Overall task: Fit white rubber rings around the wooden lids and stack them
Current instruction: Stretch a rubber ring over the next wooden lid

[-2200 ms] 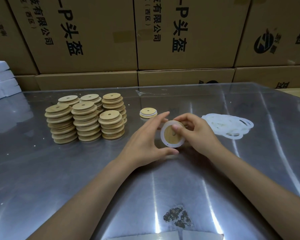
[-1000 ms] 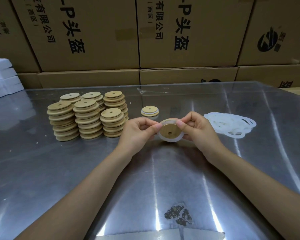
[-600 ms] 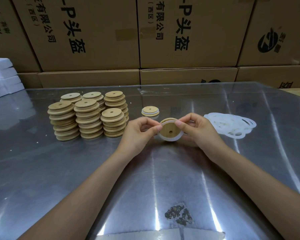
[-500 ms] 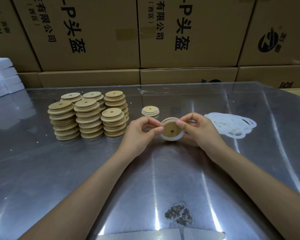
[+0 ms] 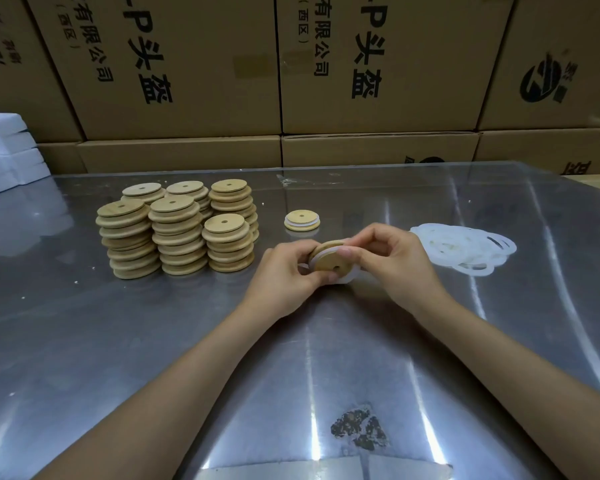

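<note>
1. At left of centre, I see the stacks of bare lids [image 5: 175,230]; the loose rings [image 5: 465,249] lie at right.
2. At centre, my left hand [image 5: 284,278] and right hand [image 5: 395,261] pinch the wooden lid [image 5: 328,259].
3. Its white ring [image 5: 343,277] sags below; uneven stretching could pop it off.

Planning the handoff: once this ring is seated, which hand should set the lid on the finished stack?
Probably the left hand. It grips the lid on the side nearer the finished stack, which lies behind and slightly left of it. The right hand sits beside the loose rings, handy for the next one.
</note>
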Demonstrator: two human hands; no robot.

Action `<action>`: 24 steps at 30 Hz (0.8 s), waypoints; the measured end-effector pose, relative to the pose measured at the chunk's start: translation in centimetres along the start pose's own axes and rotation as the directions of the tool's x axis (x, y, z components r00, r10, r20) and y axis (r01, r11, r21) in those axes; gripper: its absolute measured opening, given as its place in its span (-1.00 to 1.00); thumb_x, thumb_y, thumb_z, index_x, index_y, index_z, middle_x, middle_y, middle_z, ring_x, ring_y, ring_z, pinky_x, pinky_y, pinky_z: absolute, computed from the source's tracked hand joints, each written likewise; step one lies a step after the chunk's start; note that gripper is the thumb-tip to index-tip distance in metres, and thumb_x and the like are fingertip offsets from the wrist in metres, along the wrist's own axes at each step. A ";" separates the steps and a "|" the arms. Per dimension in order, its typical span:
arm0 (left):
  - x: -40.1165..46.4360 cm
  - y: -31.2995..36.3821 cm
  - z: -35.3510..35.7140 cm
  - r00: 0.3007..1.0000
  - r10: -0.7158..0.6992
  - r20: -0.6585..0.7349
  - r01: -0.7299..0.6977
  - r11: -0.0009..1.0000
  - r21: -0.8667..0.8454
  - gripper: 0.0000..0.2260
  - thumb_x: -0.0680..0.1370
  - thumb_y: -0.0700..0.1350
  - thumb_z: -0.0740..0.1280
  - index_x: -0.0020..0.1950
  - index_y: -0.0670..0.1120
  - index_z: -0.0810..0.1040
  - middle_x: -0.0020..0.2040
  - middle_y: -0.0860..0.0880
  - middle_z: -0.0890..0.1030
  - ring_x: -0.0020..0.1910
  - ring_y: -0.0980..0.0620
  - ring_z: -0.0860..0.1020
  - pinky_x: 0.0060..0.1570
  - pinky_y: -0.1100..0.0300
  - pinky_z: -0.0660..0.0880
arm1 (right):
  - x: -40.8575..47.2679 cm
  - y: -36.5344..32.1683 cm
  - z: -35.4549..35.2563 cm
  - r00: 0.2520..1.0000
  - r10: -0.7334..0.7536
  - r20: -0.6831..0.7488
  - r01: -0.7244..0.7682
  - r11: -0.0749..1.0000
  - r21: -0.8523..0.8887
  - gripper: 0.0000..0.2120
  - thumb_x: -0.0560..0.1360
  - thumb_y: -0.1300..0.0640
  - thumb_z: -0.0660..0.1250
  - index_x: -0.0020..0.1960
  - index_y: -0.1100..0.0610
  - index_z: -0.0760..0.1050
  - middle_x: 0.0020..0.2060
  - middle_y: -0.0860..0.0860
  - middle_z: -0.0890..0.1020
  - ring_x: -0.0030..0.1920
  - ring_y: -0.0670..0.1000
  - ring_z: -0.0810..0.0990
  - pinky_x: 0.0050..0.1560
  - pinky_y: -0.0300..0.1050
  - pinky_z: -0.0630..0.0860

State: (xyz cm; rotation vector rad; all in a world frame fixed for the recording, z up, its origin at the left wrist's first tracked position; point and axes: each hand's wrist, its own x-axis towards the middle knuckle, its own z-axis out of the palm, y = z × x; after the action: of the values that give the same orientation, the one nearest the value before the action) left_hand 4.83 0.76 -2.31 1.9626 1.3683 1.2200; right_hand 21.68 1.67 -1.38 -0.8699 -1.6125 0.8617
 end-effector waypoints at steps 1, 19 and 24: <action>0.1 0.0 0.0 1.000 -0.002 -0.004 0.002 1.000 -0.020 -0.82 0.38 -0.21 0.52 -0.06 -0.03 0.65 -0.17 0.00 0.69 -0.15 0.09 0.62 -0.01 0.05 0.57 | 0.0 0.0 0.0 1.000 0.019 0.006 -0.019 0.999 0.032 -0.88 0.41 0.27 0.45 -0.25 0.12 0.54 -0.22 -0.01 0.71 -0.18 -0.06 0.68 -0.07 -0.15 0.60; -0.3 0.7 0.1 0.995 0.057 -0.077 -0.043 0.984 0.171 -0.73 0.36 -0.02 0.52 -0.04 -0.06 0.53 -0.25 0.08 0.61 -0.26 0.08 0.56 -0.22 0.08 0.49 | -0.1 0.1 0.2 0.998 -0.064 -0.019 0.064 0.998 -0.009 -0.91 0.42 0.26 0.45 -0.18 0.10 0.59 -0.23 0.00 0.71 -0.15 -0.08 0.68 -0.09 -0.19 0.57; -0.4 0.8 0.0 0.994 0.088 -0.071 -0.071 0.973 0.219 -0.78 0.38 0.01 0.51 -0.19 0.00 0.48 -0.38 0.07 0.55 -0.31 -0.04 0.55 -0.28 0.04 0.46 | -0.3 -0.1 0.4 0.994 -0.109 0.029 0.110 0.993 -0.032 -0.80 0.41 0.32 0.44 -0.24 0.04 0.57 -0.15 -0.05 0.70 -0.10 -0.06 0.69 0.05 -0.11 0.59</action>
State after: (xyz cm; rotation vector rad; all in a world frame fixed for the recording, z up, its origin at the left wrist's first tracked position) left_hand 5.17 0.09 -1.81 2.1556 1.5332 1.2435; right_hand 21.29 1.34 -1.48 -0.7888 -1.6862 0.7740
